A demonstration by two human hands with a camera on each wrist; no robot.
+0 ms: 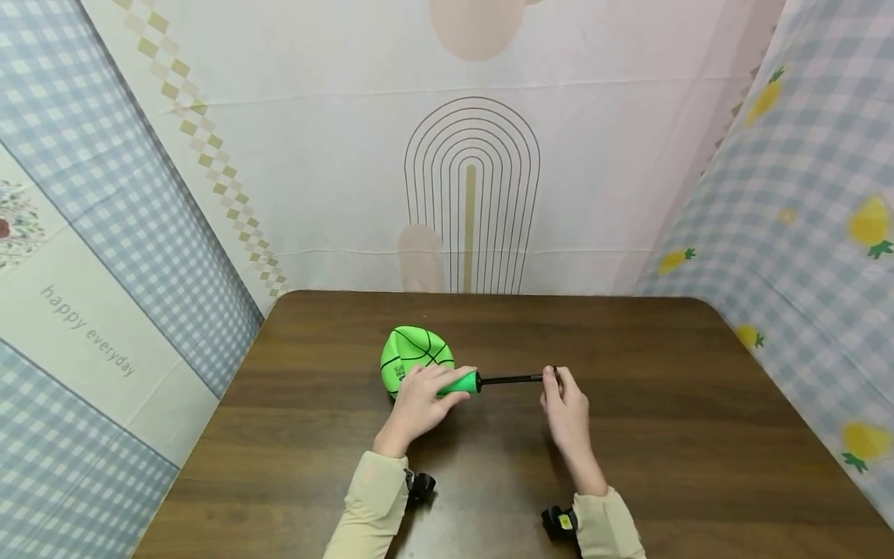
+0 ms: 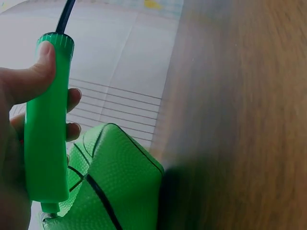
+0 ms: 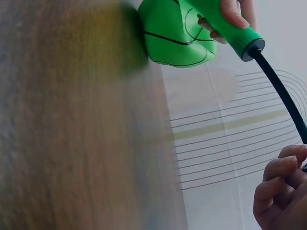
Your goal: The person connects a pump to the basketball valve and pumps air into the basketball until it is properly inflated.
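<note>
Head view: dented green ball [image 1: 412, 345] on the table [image 1: 293, 435]. Left hand [image 1: 419, 400], at the ball's near right, clamps a green pump [image 1: 462, 383] meeting the ball; right hand [image 1: 567, 407], well right of it, pinches the black rod [image 1: 513, 380] at its far end. Hands apart, left thumb [image 2: 43, 64] against the pump. Judgement: inflation in hand; next move likely calls for pushing the rod inward.

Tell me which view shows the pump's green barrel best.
The left wrist view: the green barrel shows close up, end to end, a thumb covering part. In the head view it's small and partly behind the left hand; the right wrist view's top edge crops it.
</note>
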